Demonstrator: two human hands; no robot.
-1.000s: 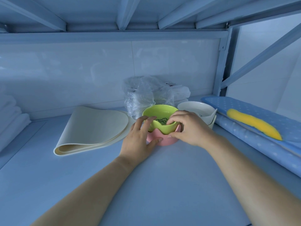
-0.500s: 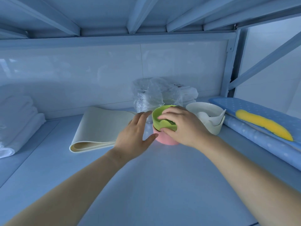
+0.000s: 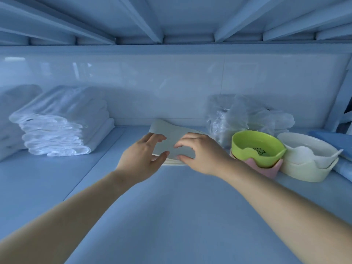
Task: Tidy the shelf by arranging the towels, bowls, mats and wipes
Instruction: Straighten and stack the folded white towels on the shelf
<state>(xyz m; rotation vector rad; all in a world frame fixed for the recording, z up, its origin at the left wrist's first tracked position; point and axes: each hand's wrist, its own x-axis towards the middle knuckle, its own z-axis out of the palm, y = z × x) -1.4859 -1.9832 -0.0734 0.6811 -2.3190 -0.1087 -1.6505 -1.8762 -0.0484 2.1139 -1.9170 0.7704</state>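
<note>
A folded cream mat (image 3: 172, 134) lies on the shelf (image 3: 171, 206) near the back wall. My left hand (image 3: 142, 159) and my right hand (image 3: 202, 155) hover at its near edge, fingers spread over the top and thumbs by the front fold, gripping nothing. A green bowl (image 3: 255, 147) sits nested in a pink bowl (image 3: 266, 169) just right of my right hand. Two stacked white bowls (image 3: 308, 164) stand beside them. A stack of folded white towels (image 3: 57, 126) is at the left. A clear plastic bag of wipes (image 3: 245, 117) stands behind the bowls.
A blue padded cover (image 3: 327, 136) lies at the far right edge. The shelf's upright post (image 3: 341, 96) rises at the back right, and the upper shelf's beams hang close overhead.
Both hands have let go of the green and pink bowls and moved left to the folded mat. The view has swung left, bringing the towel stack into sight.
</note>
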